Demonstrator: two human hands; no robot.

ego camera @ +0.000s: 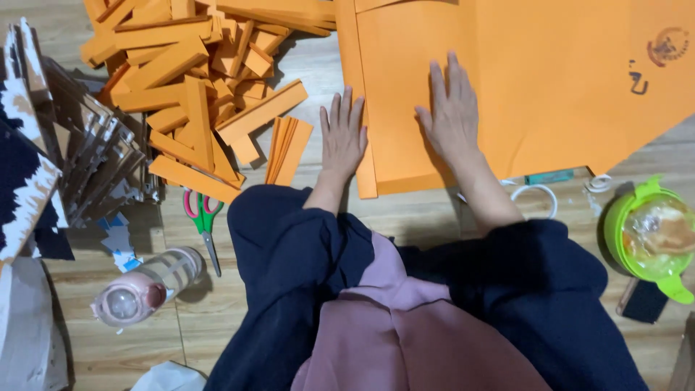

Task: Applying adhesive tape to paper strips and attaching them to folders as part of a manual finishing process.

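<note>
While flat, both hands (398, 123) press smooth orange paper (550, 80) (matte) | strips (195, 80) heaped

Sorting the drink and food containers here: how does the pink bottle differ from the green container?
The pink bottle lies on its side on the floor left of the person; the green container sits upright on the right. The bottle is slim with a pink cap; the container is wide and round with a clear lid showing food. Both rest on the wooden floor, untouched by either hand.

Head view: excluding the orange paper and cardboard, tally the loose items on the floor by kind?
Scissors: 1
Pink bottle: 1
Green lidded container: 1
White tape ring: 1
Total: 4
</note>
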